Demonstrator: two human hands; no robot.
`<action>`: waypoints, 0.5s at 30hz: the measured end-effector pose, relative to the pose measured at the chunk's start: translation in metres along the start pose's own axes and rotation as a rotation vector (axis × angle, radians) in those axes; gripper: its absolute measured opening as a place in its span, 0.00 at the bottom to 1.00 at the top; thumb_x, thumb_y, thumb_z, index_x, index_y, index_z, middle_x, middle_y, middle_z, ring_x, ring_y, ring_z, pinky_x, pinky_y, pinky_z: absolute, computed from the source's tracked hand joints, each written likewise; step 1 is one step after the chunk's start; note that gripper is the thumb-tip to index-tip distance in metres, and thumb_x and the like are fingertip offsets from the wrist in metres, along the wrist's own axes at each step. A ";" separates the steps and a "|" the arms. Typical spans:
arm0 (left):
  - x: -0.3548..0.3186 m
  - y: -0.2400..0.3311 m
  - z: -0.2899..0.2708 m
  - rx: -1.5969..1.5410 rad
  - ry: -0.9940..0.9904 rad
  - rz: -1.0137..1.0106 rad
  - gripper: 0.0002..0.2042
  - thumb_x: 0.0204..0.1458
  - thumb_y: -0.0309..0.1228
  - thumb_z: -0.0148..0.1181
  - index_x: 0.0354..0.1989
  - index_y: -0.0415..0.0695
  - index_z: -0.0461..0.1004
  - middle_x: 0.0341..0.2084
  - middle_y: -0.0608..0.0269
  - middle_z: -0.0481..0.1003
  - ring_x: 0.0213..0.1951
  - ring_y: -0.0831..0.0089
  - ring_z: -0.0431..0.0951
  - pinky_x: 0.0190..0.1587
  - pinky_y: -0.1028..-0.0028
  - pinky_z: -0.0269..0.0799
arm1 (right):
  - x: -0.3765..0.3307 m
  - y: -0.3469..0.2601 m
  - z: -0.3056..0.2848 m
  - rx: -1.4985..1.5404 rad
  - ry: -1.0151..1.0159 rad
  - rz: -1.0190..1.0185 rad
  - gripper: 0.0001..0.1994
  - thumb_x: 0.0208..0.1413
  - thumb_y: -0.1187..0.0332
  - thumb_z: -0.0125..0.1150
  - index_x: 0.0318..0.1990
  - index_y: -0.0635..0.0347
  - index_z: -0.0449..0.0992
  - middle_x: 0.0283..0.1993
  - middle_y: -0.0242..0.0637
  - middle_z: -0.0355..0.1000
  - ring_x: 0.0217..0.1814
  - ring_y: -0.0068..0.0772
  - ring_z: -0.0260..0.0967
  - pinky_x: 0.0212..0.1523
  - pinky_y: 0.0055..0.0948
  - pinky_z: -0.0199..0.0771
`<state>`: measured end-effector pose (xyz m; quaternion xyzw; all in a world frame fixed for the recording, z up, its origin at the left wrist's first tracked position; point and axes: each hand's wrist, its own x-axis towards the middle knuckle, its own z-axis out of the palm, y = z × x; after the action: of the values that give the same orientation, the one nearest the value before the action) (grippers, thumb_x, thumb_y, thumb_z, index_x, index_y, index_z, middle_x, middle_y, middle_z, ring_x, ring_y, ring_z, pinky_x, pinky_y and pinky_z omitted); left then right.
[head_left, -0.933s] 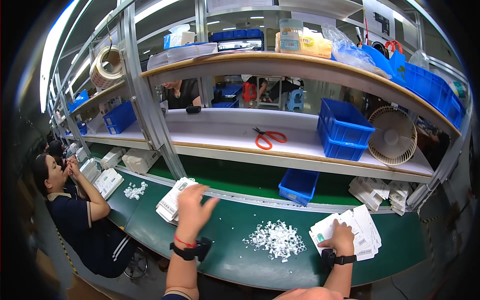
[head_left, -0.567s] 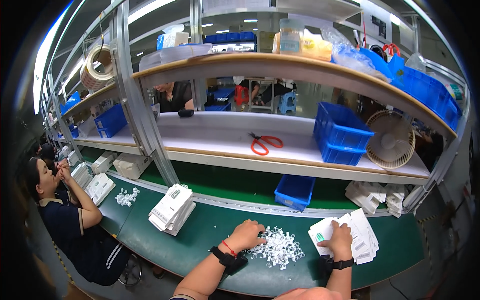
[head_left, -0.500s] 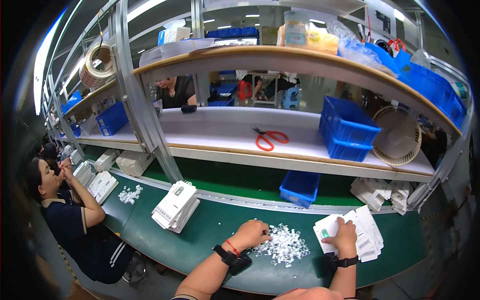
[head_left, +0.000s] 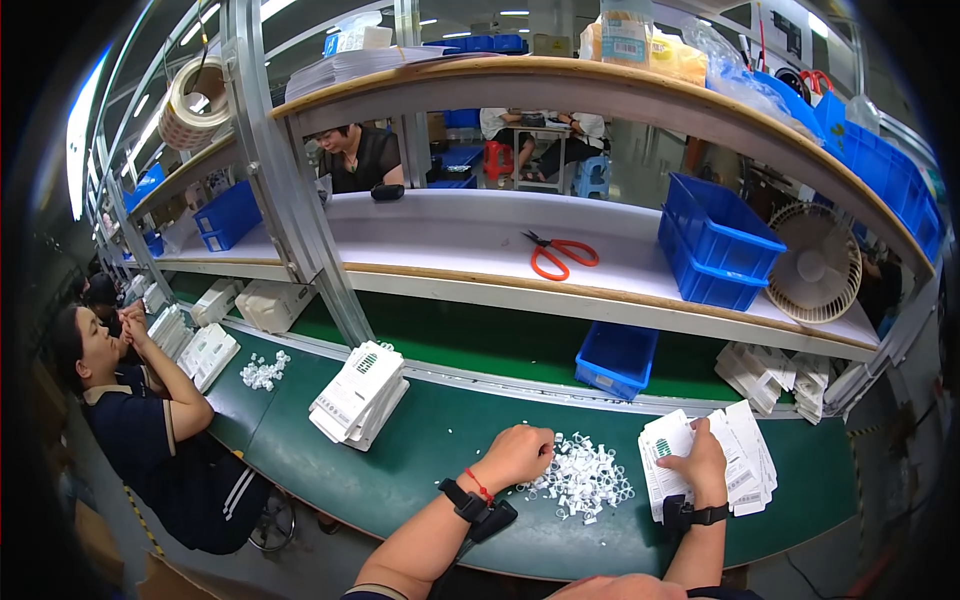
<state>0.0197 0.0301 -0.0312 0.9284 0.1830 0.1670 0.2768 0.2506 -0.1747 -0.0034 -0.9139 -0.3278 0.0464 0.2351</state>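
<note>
My left hand (head_left: pixel 517 455) is curled into the left edge of a heap of small white plastic pieces (head_left: pixel 585 477) on the green work surface (head_left: pixel 430 440); its fingertips are hidden, so a held piece cannot be made out. My right hand (head_left: pixel 700 461) presses down on a fanned stack of white printed cards (head_left: pixel 745 455) just right of the heap. Both wrists wear dark bands.
A second stack of white cards (head_left: pixel 358 393) lies to the left. A small blue bin (head_left: pixel 616 358) stands behind the heap. Red scissors (head_left: pixel 556 255), stacked blue bins (head_left: pixel 712 240) and a fan (head_left: pixel 819 264) are on the shelf. A seated person (head_left: pixel 140 400) works at far left.
My left hand came down from the card stack on the left and moved right into the heap of white pieces. My right hand stayed on its cards.
</note>
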 end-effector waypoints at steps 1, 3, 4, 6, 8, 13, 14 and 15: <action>0.000 0.001 -0.001 -0.001 -0.001 -0.015 0.03 0.42 0.27 0.59 0.24 0.41 0.74 0.23 0.54 0.76 0.29 0.55 0.76 0.34 0.61 0.70 | 0.000 0.001 -0.001 0.023 -0.003 0.005 0.36 0.26 0.63 0.79 0.45 0.62 0.64 0.42 0.50 0.73 0.46 0.51 0.71 0.45 0.39 0.70; 0.000 0.003 -0.001 -0.002 -0.003 -0.032 0.03 0.42 0.27 0.58 0.23 0.41 0.74 0.24 0.54 0.76 0.28 0.54 0.76 0.33 0.61 0.71 | 0.001 0.001 -0.001 0.028 0.005 0.021 0.35 0.27 0.64 0.79 0.45 0.62 0.64 0.41 0.50 0.73 0.45 0.51 0.71 0.44 0.39 0.69; 0.000 0.004 0.000 -0.017 0.014 -0.046 0.03 0.42 0.26 0.57 0.24 0.41 0.75 0.25 0.54 0.76 0.29 0.55 0.76 0.34 0.61 0.71 | 0.001 0.002 -0.001 0.032 0.014 0.036 0.34 0.27 0.64 0.79 0.44 0.62 0.64 0.41 0.50 0.74 0.45 0.51 0.72 0.44 0.39 0.69; -0.001 0.004 0.003 -0.032 0.032 -0.062 0.03 0.43 0.26 0.56 0.25 0.40 0.75 0.26 0.53 0.76 0.30 0.55 0.76 0.35 0.62 0.71 | 0.002 0.004 -0.003 0.027 0.024 0.053 0.33 0.28 0.65 0.78 0.43 0.62 0.64 0.40 0.50 0.74 0.44 0.51 0.72 0.44 0.39 0.69; -0.001 -0.001 0.007 -0.012 0.145 0.077 0.05 0.44 0.24 0.54 0.28 0.40 0.76 0.27 0.53 0.76 0.33 0.56 0.76 0.37 0.62 0.71 | 0.002 0.002 -0.005 0.021 0.034 0.071 0.32 0.29 0.65 0.78 0.42 0.62 0.65 0.40 0.49 0.74 0.44 0.51 0.72 0.44 0.38 0.69; 0.000 -0.004 0.005 0.012 0.058 0.054 0.06 0.46 0.24 0.54 0.31 0.40 0.77 0.28 0.53 0.75 0.34 0.56 0.75 0.39 0.62 0.71 | 0.006 0.004 -0.006 0.109 0.068 0.063 0.21 0.31 0.68 0.76 0.32 0.65 0.70 0.35 0.48 0.74 0.37 0.49 0.72 0.39 0.38 0.70; 0.000 -0.004 0.004 0.013 0.059 0.060 0.05 0.46 0.24 0.54 0.30 0.41 0.76 0.27 0.54 0.75 0.34 0.56 0.75 0.38 0.62 0.71 | 0.006 0.007 -0.003 0.108 0.068 0.064 0.21 0.31 0.68 0.76 0.32 0.65 0.70 0.35 0.48 0.74 0.37 0.49 0.72 0.39 0.38 0.70; 0.000 -0.003 0.004 0.013 0.060 0.061 0.05 0.46 0.24 0.54 0.30 0.41 0.76 0.27 0.54 0.75 0.34 0.56 0.75 0.38 0.62 0.71 | 0.006 0.012 0.000 0.095 0.173 -0.024 0.18 0.32 0.69 0.75 0.29 0.66 0.71 0.31 0.48 0.74 0.34 0.48 0.72 0.36 0.38 0.70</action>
<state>0.0209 0.0308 -0.0357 0.9300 0.1640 0.2016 0.2599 0.2617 -0.1790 -0.0082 -0.8982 -0.3147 -0.0200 0.3064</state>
